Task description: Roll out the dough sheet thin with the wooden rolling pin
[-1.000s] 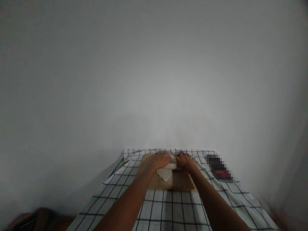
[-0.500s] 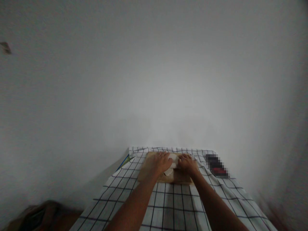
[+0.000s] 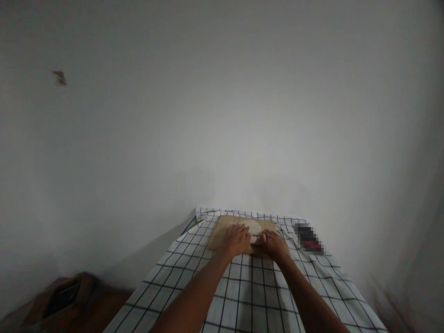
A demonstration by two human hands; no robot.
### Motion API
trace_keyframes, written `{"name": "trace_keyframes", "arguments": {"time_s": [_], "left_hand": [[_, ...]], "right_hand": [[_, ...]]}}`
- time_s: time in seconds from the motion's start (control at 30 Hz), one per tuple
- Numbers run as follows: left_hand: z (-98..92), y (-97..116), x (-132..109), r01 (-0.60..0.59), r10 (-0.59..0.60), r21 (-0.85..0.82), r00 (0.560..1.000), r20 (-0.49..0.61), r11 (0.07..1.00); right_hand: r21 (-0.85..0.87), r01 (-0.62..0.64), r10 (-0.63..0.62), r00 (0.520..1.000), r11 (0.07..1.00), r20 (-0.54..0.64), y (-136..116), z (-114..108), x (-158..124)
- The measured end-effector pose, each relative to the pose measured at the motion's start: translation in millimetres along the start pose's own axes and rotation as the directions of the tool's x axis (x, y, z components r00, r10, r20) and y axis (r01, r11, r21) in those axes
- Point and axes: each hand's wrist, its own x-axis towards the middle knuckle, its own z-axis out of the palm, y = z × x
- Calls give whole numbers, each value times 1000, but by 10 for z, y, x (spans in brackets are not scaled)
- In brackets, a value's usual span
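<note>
A flat, pale round of dough (image 3: 253,225) lies on a wooden board (image 3: 215,240). Across its near part runs a light rolling pin (image 3: 255,239), seen only as a short stretch between my hands. My left hand (image 3: 237,238) presses over the pin's left end, knuckles up, fingers pointing away from me. The right hand (image 3: 274,243) is curled over the other end, thumb side towards the middle. Both palms and the pin's ends are hidden under the hands.
A white cloth with a dark check (image 3: 194,273) covers the table. Towards the right edge lies a blurred-out dark and red item (image 3: 308,239). The table's far end meets a plain wall (image 3: 222,115). A brown box-like object (image 3: 65,296) stands low at left.
Both hands have come back towards me with the rolling pin, and more of the dough shows beyond them. The view has swung slightly to the left.
</note>
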Motion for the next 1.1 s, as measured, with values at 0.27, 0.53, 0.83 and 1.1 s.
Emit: {"name": "trace_keyframes", "arguments": {"time_s": [0.27, 0.53, 0.83, 1.1], "left_hand": [[-138, 78, -262, -9, 11, -43, 999, 36, 999], [-165, 98, -274, -14, 14, -53, 1000, -11, 999], [64, -37, 35, -46, 44, -30, 997, -56, 998], [235, -115, 401, 39, -41, -73, 999, -31, 997]], "right_hand": [[-29, 19, -19, 1000, 999, 14, -16, -14, -163], [31, 3, -2, 1000, 1000, -8, -27, -40, -176], [-49, -14, 13, 999, 999, -34, 14, 65, 86], [4, -7, 7, 1000, 1000, -30, 163, 244, 512]]}}
